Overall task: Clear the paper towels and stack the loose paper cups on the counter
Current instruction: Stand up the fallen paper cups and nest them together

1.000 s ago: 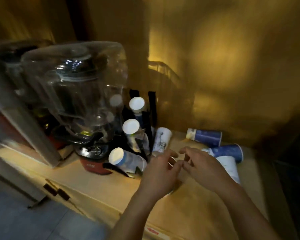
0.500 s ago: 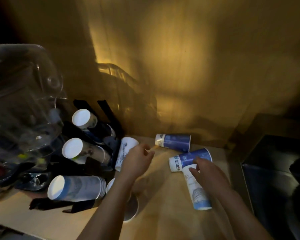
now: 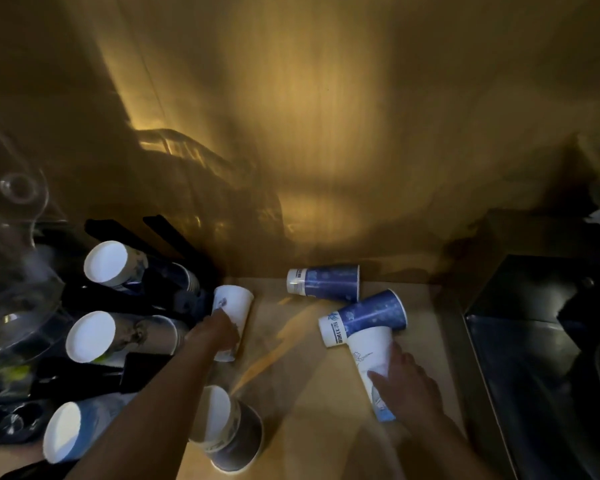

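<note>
Loose paper cups lie on the wooden counter [image 3: 291,362]. My left hand [image 3: 215,336] is closed around a white cup [image 3: 234,306] lying beside the black rack. My right hand [image 3: 407,386] grips another white cup [image 3: 369,351] lying on its side. Two blue cups lie near the wall: one [image 3: 324,283] at the back, one [image 3: 364,317] touching the right-hand white cup. A short stack of cups [image 3: 227,431] lies on its side near the front, partly hidden by my left forearm. No paper towels are visible.
A black rack [image 3: 142,306] at the left holds three rows of stacked cups [image 3: 94,336] with their bottoms facing me. A clear water jug [image 3: 11,265] stands at far left. A dark sink [image 3: 534,358] lies to the right. The scene is dim.
The view has swung right and down. My left hand reached onto the white cup by the rack, and my right hand slid down and closed on the other white cup.
</note>
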A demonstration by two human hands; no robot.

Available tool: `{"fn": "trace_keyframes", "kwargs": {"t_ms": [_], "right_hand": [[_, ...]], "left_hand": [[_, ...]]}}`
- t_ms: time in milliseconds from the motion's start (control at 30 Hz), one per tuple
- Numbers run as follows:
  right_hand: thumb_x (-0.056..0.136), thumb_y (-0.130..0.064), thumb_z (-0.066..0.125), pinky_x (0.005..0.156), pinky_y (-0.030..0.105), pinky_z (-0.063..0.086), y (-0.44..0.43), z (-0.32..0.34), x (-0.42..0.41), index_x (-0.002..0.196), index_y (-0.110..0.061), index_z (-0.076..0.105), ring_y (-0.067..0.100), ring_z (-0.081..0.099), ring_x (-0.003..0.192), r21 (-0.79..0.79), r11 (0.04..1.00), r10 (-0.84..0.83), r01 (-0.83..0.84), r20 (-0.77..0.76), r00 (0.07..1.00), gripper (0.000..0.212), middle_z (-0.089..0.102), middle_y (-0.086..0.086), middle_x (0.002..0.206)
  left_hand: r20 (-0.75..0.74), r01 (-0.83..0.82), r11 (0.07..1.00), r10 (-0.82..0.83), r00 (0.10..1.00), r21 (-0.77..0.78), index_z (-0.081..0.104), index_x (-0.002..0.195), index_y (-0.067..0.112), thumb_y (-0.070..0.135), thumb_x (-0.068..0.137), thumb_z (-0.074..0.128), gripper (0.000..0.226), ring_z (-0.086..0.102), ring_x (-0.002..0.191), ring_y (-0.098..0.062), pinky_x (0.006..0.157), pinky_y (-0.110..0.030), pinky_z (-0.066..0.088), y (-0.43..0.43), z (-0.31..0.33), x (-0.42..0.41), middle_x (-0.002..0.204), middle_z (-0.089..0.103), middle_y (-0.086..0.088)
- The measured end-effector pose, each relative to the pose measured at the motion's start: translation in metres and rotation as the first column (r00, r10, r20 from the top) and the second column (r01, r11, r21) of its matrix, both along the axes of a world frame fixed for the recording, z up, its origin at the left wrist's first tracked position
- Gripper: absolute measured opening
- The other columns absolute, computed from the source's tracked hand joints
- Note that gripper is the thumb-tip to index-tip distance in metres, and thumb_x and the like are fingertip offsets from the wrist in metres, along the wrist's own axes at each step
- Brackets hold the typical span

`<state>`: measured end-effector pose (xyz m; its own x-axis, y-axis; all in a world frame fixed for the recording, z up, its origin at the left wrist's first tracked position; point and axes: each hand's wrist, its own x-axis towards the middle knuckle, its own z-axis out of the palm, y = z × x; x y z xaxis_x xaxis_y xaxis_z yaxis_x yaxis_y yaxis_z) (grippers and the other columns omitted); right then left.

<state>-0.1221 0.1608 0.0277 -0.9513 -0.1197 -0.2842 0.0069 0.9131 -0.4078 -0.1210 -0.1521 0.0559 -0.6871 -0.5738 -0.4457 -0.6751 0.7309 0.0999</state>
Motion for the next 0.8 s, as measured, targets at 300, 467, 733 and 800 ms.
{"fn": "trace_keyframes", "kwargs": {"t_ms": [300, 467, 733, 800], "right_hand": [[0.076, -0.052, 0.059, 0.086, 0.037, 0.044, -0.004, -0.007, 0.016, 0.136, -0.024, 0.014, 0.027, 0.053, 0.107, -0.071, 0.992, -0.094, 0.105, 0.141, 0.986, 0.079, 0.047, 0.009, 0.123], [0.068, -0.049, 0.066, 0.086, 0.035, 0.045, -0.006, -0.011, 0.025, 0.136, -0.027, 0.013, 0.03, 0.054, 0.107, -0.083, 0.983, -0.14, 0.162, 0.224, 0.964, 0.089, 0.047, 0.01, 0.124], [0.067, -0.044, 0.069, 0.088, 0.038, 0.046, -0.008, -0.009, 0.027, 0.137, -0.024, 0.012, 0.031, 0.054, 0.105, -0.104, 0.978, -0.153, 0.179, 0.219, 0.964, 0.093, 0.048, 0.011, 0.123], [0.066, -0.043, 0.072, 0.086, 0.039, 0.047, -0.008, -0.008, 0.027, 0.135, -0.023, 0.012, 0.031, 0.056, 0.103, -0.139, 0.964, -0.198, 0.229, 0.204, 0.959, 0.093, 0.05, 0.011, 0.121]], "left_hand": [[0.047, 0.117, 0.991, -0.12, 0.992, 0.059, 0.007, 0.147, 0.001, 0.024, 0.079, 0.07, 0.095, 0.051, 0.123, -0.036, 0.102, -0.041, 0.044, -0.005, -0.028, -0.021, 0.14, 0.046, -0.022], [-0.121, 0.182, 0.963, -0.16, 0.98, 0.198, 0.02, 0.142, 0.009, 0.03, 0.068, 0.08, 0.098, 0.05, 0.123, -0.037, 0.095, -0.041, 0.046, -0.011, -0.014, -0.02, 0.141, 0.042, -0.02], [-0.433, 0.258, 0.953, -0.169, 0.886, 0.157, 0.043, 0.126, 0.006, 0.038, 0.073, 0.075, 0.07, 0.049, 0.118, -0.038, 0.094, -0.043, 0.043, 0.029, 0.063, -0.034, 0.131, 0.045, -0.02], [-0.499, 0.307, 0.945, -0.211, 0.84, 0.117, 0.043, 0.121, 0.007, 0.034, 0.072, 0.076, 0.065, 0.051, 0.113, -0.038, 0.086, -0.042, 0.044, 0.042, 0.084, -0.027, 0.127, 0.045, -0.019]]}}
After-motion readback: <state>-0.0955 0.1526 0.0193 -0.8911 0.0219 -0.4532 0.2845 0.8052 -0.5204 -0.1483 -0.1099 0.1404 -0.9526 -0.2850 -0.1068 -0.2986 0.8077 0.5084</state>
